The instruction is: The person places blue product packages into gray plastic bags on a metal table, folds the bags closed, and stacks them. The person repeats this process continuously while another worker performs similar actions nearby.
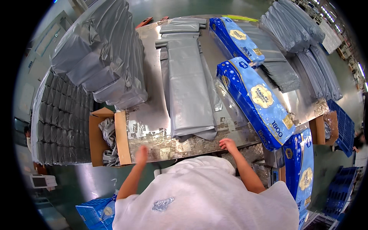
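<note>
My left hand [142,154] hangs just off the front edge of the metal table, near the cardboard box on the left; it is smeared by motion, so its fingers do not show clearly. At the front edge further right is my right hand [227,144], its fingers loosely bent and apart, nothing in them. Between and beyond the hands lies a stack of flat grey plastic bags [188,84], slightly fanned at the near end. Right of it a blue tissue pack [255,99] lies slantwise, and a second blue tissue pack [237,40] lies behind it.
Tall piles of grey plastic bags [103,57] stand at left; more grey bundles [293,25] are at far right. An open cardboard box [122,138] with crumpled grey plastic adjoins the table [153,147]. Another blue pack [299,165] stands at right. A blue crate [92,212] sits lower left.
</note>
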Motion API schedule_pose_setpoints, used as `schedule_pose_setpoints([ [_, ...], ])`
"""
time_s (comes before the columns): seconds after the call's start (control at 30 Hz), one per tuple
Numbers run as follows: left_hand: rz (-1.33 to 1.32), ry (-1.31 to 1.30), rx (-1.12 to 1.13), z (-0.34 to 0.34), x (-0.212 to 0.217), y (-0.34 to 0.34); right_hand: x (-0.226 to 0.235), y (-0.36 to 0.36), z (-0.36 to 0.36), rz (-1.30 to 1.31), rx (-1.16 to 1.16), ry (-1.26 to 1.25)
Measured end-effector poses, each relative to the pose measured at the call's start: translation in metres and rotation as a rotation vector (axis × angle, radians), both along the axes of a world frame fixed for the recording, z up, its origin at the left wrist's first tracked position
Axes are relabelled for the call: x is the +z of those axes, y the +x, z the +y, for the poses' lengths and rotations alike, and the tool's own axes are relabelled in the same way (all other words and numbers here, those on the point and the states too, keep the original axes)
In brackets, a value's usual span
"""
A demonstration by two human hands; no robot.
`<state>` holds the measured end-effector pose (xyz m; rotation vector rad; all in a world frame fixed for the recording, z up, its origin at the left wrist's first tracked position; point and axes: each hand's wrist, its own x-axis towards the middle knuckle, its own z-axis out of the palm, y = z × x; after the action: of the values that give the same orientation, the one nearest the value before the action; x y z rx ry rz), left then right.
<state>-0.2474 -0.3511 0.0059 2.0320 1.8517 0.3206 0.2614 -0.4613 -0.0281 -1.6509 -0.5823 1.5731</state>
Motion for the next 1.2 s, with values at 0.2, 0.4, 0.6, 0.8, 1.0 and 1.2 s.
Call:
schedule_pose_setpoints([
  [0.2,0.821,-0.381,0.575,-0.021,0.019,-0.179,0.057,-0.010,0.019,0.211,-0.105,-0.138],
  [0.4,0.751,0.184,-0.065,0.047,0.035,-0.041,0.036,-0.003,0.029,0.061,0.081,-0.144],
  [0.6,0.104,0.397,-0.820,0.053,0.084,0.131,0.015,0.015,0.003,-0.126,0.035,-0.009],
  [0.8,0.117,0.418,-0.833,0.042,0.050,0.134,0.028,0.027,-0.017,-0.170,-0.046,0.089],
  [1.0,-0.035,0.446,-0.669,0.022,0.039,0.132,0.060,-0.035,0.015,-0.728,0.226,0.386],
  [1.2,-0.139,0.345,-0.671,0.039,0.060,0.148,0.052,-0.158,0.100,-0.890,0.652,0.715],
])
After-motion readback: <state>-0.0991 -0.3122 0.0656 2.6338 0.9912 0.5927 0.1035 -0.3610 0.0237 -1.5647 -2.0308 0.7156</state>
